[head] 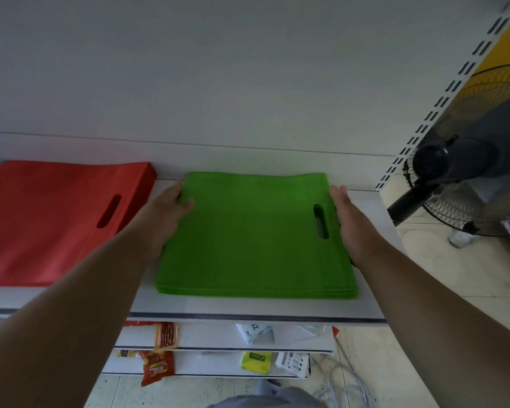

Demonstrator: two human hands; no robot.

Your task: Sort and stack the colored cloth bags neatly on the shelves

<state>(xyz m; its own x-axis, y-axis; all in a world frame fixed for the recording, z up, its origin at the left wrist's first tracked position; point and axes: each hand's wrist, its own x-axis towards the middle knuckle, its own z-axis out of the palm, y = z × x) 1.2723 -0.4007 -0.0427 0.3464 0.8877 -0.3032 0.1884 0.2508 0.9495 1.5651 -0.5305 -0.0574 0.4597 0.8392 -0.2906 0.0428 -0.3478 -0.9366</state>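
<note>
Matt cloth on smooth painted shelving

Green bags (255,237) and red bags (56,219): matt cloth; white shelf (248,307): smooth, faintly glossy; snack packet (156,366), lower left: shiny.

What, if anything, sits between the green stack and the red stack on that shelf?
Only the left hand, which holds the left edge of the green stack in the gap. Otherwise bare shelf separates it from the red stack. The right hand presses the opposite edge.

Two bag stacks, one red stack (56,222), one green stack (253,237); one fan (465,172).
</note>
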